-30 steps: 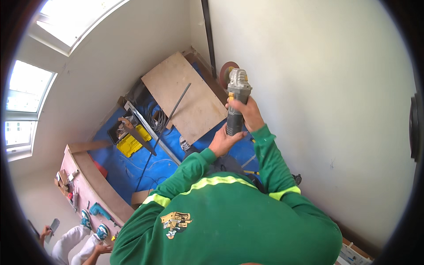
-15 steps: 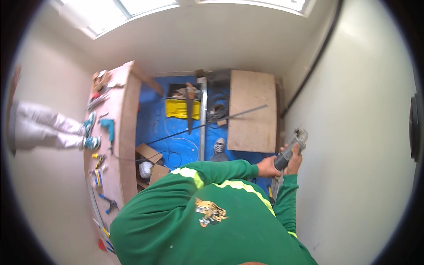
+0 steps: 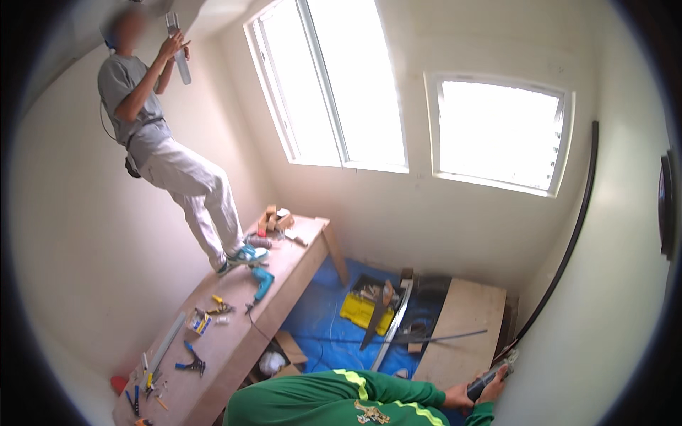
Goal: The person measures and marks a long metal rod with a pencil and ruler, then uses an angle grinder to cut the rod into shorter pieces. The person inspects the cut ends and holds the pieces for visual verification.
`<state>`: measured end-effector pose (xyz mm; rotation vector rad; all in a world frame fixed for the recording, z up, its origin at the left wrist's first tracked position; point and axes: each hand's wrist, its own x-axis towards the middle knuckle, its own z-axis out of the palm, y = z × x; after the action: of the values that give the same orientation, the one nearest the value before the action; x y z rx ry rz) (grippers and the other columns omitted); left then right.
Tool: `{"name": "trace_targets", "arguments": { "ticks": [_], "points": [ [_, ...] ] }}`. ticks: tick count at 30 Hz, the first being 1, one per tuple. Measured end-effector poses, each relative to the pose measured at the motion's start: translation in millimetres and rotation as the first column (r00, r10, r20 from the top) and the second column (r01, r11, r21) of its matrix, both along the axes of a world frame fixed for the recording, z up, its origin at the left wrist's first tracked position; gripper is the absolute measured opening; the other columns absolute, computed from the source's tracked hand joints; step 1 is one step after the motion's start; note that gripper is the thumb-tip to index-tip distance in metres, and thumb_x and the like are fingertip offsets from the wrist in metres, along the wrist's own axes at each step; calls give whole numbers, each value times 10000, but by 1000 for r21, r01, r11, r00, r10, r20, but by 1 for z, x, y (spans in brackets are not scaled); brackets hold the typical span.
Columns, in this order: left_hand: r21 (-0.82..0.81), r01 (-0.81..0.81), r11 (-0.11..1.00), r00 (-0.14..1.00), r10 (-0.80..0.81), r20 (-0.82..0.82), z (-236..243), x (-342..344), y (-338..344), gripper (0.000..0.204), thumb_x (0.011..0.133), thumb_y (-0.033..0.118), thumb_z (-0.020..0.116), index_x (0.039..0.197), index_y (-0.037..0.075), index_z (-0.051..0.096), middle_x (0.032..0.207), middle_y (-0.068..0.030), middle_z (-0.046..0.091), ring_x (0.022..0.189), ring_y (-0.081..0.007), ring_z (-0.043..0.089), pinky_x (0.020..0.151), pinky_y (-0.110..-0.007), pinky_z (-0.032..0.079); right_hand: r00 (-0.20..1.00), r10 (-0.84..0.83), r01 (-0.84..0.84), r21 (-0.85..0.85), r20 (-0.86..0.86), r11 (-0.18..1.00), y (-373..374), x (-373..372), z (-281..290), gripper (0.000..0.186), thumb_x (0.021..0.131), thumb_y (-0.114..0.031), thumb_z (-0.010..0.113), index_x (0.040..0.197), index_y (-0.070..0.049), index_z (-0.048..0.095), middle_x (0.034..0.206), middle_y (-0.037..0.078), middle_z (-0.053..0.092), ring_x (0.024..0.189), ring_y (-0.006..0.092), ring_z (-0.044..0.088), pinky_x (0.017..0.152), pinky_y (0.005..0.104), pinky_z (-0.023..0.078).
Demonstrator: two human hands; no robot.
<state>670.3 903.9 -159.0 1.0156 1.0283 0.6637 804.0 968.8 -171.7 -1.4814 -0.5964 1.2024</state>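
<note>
Low at the right, beside the white wall, I hold a grey-and-black angle grinder (image 3: 480,383). My left hand (image 3: 457,397) is closed on its body near the rear end, and my right hand (image 3: 495,385) is closed round it farther forward. The grinder's head is small in view, near the lower end of a long black strip (image 3: 565,265) against the wall, and I cannot tell if they touch. A plywood panel (image 3: 458,319) lies on the floor just beyond my hands.
A co-worker (image 3: 136,96) stands on a long wooden bench (image 3: 298,263) at the left, holding a metal tool, with a drill (image 3: 263,284) and several tools around. A yellow toolbox (image 3: 359,316), saw, metal bars and cardboard (image 3: 290,346) lie on the blue floor sheet (image 3: 316,316). Two windows are behind.
My view has swung left and up, bringing the co-worker and both windows fully into sight. My hands and the grinder have shifted down to the lower right of the picture, still together.
</note>
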Motion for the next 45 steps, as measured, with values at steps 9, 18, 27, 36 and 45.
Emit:
{"name": "trace_targets", "arguments": {
  "ticks": [9,18,27,36,45],
  "points": [
    [129,-25,991,999,20,38,-29,-11,-31,757,728,375,959,1329,15,672,1093,-96,760,960,-203,721,886,-369,590,991,38,-29,75,-127,997,-27,-23,-10,772,999,-794,655,934,-25,632,741,80,644,543,233,669,523,373,581],
    [138,-29,990,983,54,-177,17,-13,-102,578,793,245,914,1265,-1,690,988,-79,760,827,-156,720,740,-356,604,988,39,-30,65,-150,997,-115,-9,32,718,1003,-733,712,977,-16,684,793,82,697,610,221,716,572,381,589],
    [53,116,992,940,-92,-328,28,23,-143,620,771,301,932,1211,-55,678,960,-125,772,801,-193,746,723,-365,614,992,-60,52,-71,-110,996,-169,27,55,796,950,-793,724,1025,-1,685,811,114,714,609,227,734,558,373,621],
    [66,193,979,812,-121,-571,14,29,-144,861,731,531,971,1239,-30,561,1132,-312,772,1096,-476,770,955,-542,610,932,-162,233,-192,325,953,-168,21,7,653,773,-441,1047,1085,40,733,988,118,768,871,215,712,827,420,577],
    [50,421,906,870,-387,-306,-46,-4,-134,889,856,507,931,1410,-70,542,1201,-332,727,1180,-458,739,1010,-501,584,973,-120,180,-329,195,927,-176,32,-18,376,773,-83,912,1073,44,725,979,80,761,822,192,709,756,395,569]
  ]
}}
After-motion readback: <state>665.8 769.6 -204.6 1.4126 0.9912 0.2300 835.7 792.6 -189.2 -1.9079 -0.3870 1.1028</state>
